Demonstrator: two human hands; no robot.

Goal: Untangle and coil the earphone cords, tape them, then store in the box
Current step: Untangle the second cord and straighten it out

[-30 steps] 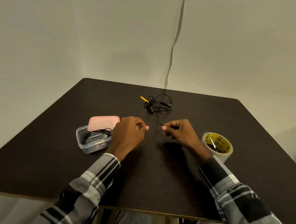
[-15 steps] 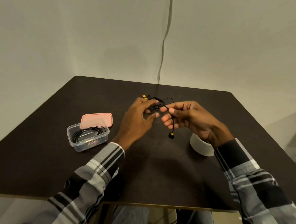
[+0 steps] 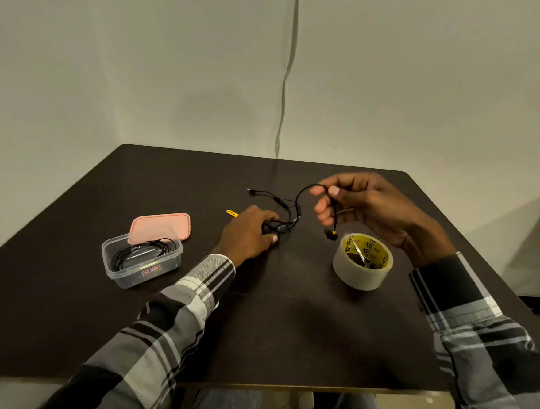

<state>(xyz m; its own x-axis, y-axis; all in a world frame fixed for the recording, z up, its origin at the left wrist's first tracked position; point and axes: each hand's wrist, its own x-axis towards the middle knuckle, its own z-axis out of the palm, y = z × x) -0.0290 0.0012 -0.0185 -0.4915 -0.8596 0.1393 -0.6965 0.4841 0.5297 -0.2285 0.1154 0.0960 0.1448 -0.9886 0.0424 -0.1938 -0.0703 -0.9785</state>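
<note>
Earphone cord (image 3: 297, 199) arcs left-right between curled left fingers (image 3: 269, 236) and pinching right fingers (image 3: 324, 200), earbud (image 3: 331, 236) hanging down.

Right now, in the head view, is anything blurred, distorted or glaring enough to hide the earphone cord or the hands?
Head view: wide-angle bending curves the table edges; lighting is dim and even, with no strong glare. The left hand and right hand are slightly soft. The thin black earphone cord blends into the dark tabletop, so its tangle is hard to trace. The tape roll and clear box read clearly.
</note>
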